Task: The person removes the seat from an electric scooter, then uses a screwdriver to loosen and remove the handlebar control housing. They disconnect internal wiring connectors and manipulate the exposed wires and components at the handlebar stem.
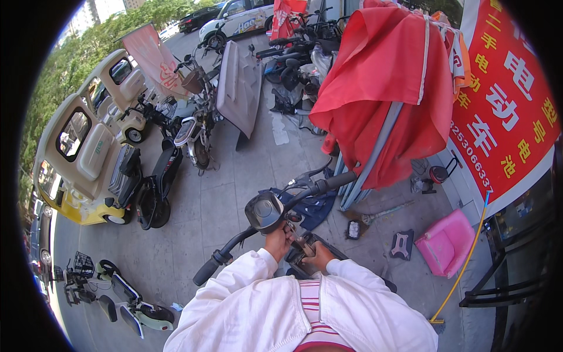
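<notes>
An electric scooter stands right in front of me, its handlebar (240, 237) slanting from lower left to upper right. A round dark display (264, 212) sits at the bar's middle. Just below the display, my left hand (278, 241) is closed, with its fingertips at the steering column. My right hand (320, 257) is closed beside it, over the dark body (301, 271) of the scooter. Small brownish and metallic parts show between the two hands, too small to name. What each hand grips is partly hidden by the fingers.
Red cloth (387, 88) over grey poles stands ahead right. On the paving lie a brush (381, 213), a dark plastic piece (402, 244) and a pink chair (447, 243). A yellow-handled broom (463, 264) leans at right. Parked scooters (158, 182) and beige three-wheelers (88, 146) line the left.
</notes>
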Demonstrator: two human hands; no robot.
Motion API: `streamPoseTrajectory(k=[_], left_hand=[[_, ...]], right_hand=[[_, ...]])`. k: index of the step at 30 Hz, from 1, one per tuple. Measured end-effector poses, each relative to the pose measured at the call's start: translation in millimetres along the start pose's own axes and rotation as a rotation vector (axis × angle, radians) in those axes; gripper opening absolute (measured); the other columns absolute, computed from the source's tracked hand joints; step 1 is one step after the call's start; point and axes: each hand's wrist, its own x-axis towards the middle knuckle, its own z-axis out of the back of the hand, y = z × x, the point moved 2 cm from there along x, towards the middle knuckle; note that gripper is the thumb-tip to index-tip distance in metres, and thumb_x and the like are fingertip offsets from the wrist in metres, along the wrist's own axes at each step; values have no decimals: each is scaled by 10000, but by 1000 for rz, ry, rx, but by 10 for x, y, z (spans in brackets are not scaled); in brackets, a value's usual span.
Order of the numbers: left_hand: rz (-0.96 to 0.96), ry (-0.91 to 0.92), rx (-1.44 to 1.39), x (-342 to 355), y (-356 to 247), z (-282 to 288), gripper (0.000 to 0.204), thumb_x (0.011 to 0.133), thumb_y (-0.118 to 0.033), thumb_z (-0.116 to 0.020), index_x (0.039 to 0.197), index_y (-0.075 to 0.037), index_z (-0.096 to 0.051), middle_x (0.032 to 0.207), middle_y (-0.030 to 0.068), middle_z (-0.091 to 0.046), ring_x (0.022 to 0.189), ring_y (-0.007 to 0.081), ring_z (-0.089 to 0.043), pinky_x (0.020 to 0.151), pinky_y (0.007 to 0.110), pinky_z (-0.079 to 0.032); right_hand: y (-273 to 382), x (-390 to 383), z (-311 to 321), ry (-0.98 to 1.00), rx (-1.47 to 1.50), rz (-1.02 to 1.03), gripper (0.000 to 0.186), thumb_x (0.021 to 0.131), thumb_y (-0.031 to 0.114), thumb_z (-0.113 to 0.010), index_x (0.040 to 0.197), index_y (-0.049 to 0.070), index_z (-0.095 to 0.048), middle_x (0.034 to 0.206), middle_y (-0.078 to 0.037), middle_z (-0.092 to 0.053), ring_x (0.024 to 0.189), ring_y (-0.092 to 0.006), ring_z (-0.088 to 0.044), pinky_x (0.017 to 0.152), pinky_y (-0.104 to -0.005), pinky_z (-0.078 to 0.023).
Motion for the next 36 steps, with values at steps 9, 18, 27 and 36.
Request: streamPoseTrajectory(k=[9,18,27,36], left_hand=[[-3,9,17,-16,-6,-10,204,1004,-247,-455,955,-89,-574,630,-49,-360,510,72,-335,481,226,-325],[11,42,-27,21,6,30,203,1006,-240,-460,962,-78,-575,645,-37,-396,532,90,-335,515,246,-319],[-1,83,-23,-15,7,-69,152,999,-217,-470,923,-102,-534,657,-29,-393,540,100,-339,520,255,-320],[-3,60,-39,13,12,2,137,998,-194,-464,900,-110,-509,653,-23,-400,536,108,-349,522,268,-328]], right_hand=[[54,-34,43,40,-18,-49,527,747,305,-795,1036,-22,-499,1047,-222,-624,981,-310,-619,860,-383,-472],[55,-22,41,50,-51,4,547,758,322,-784,1068,-10,-480,1039,-217,-617,967,-307,-616,846,-391,-470],[-180,110,-17,159,121,61,578,720,322,-824,1061,9,-478,1001,-193,-627,913,-298,-623,820,-387,-477],[-70,38,-32,10,-59,187,550,719,326,-819,1023,-18,-517,1002,-196,-632,879,-323,-624,788,-391,-484]])
